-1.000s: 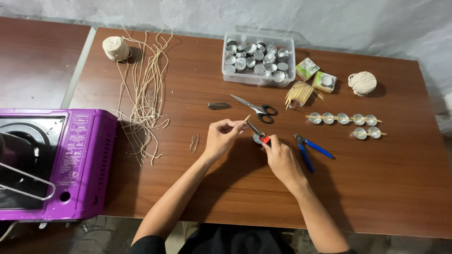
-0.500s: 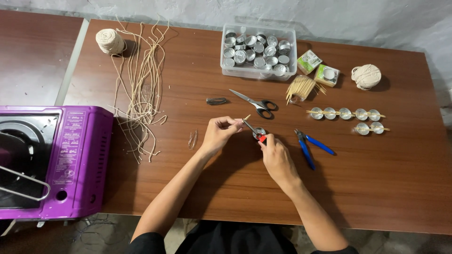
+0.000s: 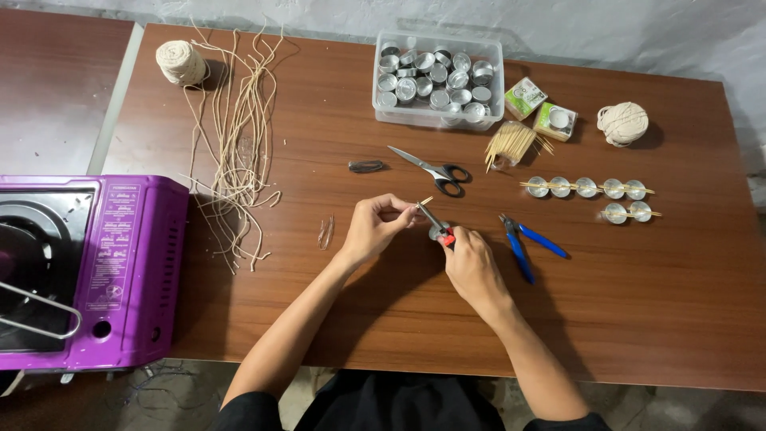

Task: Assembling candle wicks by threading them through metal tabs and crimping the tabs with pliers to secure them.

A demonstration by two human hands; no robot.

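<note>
Brown wooden table (image 3: 638, 319) against whitish wall (image 3: 638, 32)
</note>
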